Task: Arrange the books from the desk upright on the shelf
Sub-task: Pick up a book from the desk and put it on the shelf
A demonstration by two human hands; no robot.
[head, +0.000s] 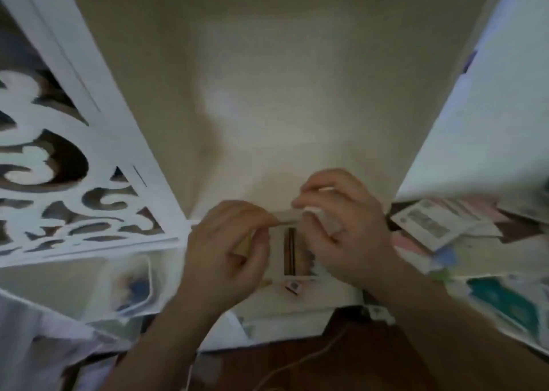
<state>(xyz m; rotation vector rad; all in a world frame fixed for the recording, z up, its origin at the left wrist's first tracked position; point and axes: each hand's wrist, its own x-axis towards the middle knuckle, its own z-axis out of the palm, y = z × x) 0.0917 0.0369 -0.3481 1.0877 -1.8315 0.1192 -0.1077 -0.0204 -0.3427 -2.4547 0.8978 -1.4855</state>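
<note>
The view is blurred by motion. My left hand [231, 251] and my right hand [341, 221] are close together in the middle, both with curled fingers gripping a pale book [289, 248] that shows a dark stripe between them. A yellowish edge shows under my left fingers. More books and papers [430, 221] lie in a loose heap on the dark wooden desk [312, 361] at the right. A further pale book [297, 307] lies flat below my hands.
A white carved shelf panel [74, 182] with cut-out scrolls stands at the left. A beige wall [267, 93] fills the middle and a white panel [475, 123] rises at the right. A thin cord [297, 364] crosses the desk. A teal-printed sheet [502, 301] lies at the right.
</note>
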